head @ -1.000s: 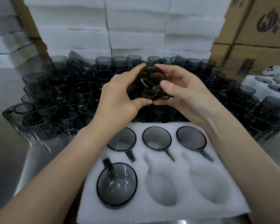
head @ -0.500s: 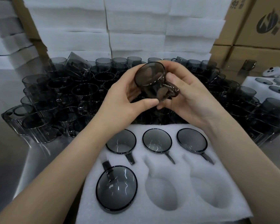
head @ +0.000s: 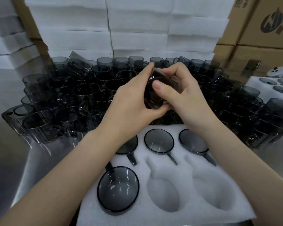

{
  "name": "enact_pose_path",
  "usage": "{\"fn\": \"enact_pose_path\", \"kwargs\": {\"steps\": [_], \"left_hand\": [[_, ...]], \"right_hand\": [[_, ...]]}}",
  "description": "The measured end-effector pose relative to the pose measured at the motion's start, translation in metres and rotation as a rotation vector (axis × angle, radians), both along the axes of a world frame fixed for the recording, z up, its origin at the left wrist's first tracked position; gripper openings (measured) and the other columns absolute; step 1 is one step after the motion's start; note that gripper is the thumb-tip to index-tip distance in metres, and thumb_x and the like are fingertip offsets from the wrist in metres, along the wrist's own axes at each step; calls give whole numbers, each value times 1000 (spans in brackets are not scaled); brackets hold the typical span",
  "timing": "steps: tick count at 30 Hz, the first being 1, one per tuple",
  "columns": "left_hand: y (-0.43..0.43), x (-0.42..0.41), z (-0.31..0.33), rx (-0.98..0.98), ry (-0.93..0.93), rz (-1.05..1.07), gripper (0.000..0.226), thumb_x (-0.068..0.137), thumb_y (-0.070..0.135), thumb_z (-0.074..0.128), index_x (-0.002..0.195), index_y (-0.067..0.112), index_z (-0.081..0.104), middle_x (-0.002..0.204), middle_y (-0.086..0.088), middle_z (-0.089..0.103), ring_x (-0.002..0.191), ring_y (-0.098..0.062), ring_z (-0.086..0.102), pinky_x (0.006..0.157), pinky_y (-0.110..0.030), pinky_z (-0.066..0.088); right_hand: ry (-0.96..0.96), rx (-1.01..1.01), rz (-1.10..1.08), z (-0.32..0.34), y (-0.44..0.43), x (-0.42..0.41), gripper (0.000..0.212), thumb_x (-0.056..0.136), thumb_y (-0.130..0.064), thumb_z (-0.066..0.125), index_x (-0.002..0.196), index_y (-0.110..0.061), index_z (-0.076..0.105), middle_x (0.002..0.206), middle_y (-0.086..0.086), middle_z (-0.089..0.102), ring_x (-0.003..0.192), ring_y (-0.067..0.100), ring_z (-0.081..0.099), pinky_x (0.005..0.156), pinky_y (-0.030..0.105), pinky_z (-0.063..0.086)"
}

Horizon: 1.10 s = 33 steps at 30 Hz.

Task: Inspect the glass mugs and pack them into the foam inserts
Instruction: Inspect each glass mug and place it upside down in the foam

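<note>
A smoky grey glass mug (head: 153, 97) is held in the air above the foam insert (head: 183, 167), tipped on its side. My left hand (head: 134, 101) grips it from the left with the thumb underneath. My right hand (head: 181, 93) grips it from the right, thumb pressed on the glass and fingers curled over the top. In the insert, three mugs fill the far row, among them the middle mug (head: 158, 141), and one mug (head: 118, 189) sits in the near left pocket. Two near pockets (head: 165, 193) hold nothing.
A dense crowd of loose grey mugs (head: 72, 98) covers the steel table (head: 15, 160) behind the insert. White foam stacks (head: 137, 30) rise at the back, cardboard boxes (head: 260, 38) at the right. Another filled insert (head: 271, 85) lies at far right.
Both hands have turned the mug from facing me to tipped on its side and lowered it slightly. My right fingers now curl over its top.
</note>
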<state>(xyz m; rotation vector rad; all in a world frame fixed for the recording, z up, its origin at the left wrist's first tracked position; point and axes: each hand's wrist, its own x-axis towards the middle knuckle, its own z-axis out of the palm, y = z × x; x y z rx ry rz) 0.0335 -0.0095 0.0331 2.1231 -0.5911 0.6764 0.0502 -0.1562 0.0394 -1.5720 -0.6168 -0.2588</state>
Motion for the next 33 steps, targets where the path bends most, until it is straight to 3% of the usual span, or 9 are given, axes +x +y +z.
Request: {"fn": "enact_pose_path", "kwargs": {"steps": [6, 11, 15, 18, 20, 22, 26, 28, 33], "left_hand": [[1, -1, 2, 28, -51, 3, 85, 74, 29, 78, 147, 9, 39, 135, -1, 59, 119, -6, 53, 98, -6, 36], [3, 1, 1, 78, -86, -37, 88, 75, 25, 81, 148, 5, 35, 145, -7, 50, 127, -9, 45, 104, -7, 30], [4, 3, -2, 128, -105, -96, 88, 78, 19, 80, 149, 3, 31, 153, -13, 39, 143, -20, 33, 118, -33, 26], [4, 5, -3, 159, -140, -142, 84, 80, 13, 76, 149, 2, 29, 157, -15, 30, 148, -21, 22, 122, -31, 18], [5, 5, -2, 133, -115, -161, 84, 79, 10, 74, 150, 9, 29, 158, -11, 28, 149, -18, 17, 122, -32, 16], [6, 2, -1, 93, -68, -153, 83, 77, 12, 72, 149, 16, 31, 159, -6, 29, 149, -14, 16, 122, -38, 18], [3, -2, 2, 116, -61, -58, 85, 73, 20, 76, 148, 13, 36, 157, -6, 34, 147, -14, 24, 121, -41, 21], [2, -3, 2, 132, -29, -47, 92, 72, 29, 78, 151, 13, 32, 155, -3, 37, 143, -10, 29, 120, -35, 24], [2, 0, 0, 130, 37, 33, 94, 78, 39, 77, 154, 18, 25, 155, 3, 38, 136, -5, 35, 100, 1, 21]], "right_hand": [[68, 85, 67, 2, 3, -2, 7, 89, -23, 59, 92, -21, 53, 100, -6, 68, 89, 9, 63, 70, 23, 51], [252, 217, 184, 3, 1, 0, 10, 92, -27, 56, 83, -22, 53, 93, -1, 68, 75, 16, 65, 49, 31, 52], [393, 317, 236, 7, -3, 4, 24, 97, -27, 52, 74, -21, 52, 78, 0, 64, 66, 19, 63, 48, 34, 55], [519, 368, 301, 6, -7, 9, 22, 99, -29, 48, 95, -9, 56, 96, 12, 63, 78, 24, 65, 57, 41, 59], [610, 353, 449, 3, -8, 12, 41, 99, -34, 46, 129, -6, 51, 127, 20, 56, 110, 32, 61, 85, 53, 56], [686, 341, 619, 1, -9, 14, 52, 97, -41, 46, 139, -12, 47, 141, 16, 52, 128, 30, 53, 104, 49, 46], [636, 284, 540, -1, -11, 15, 42, 92, -45, 52, 122, -19, 66, 120, 11, 67, 104, 29, 66, 83, 42, 58], [551, 309, 427, -2, -11, 15, 31, 89, -36, 60, 109, -16, 73, 106, 10, 72, 96, 27, 69, 72, 40, 59], [268, 147, 157, -10, -8, 17, 29, 79, -18, 75, 107, -20, 70, 106, 1, 70, 102, 18, 64, 80, 34, 54]]}}
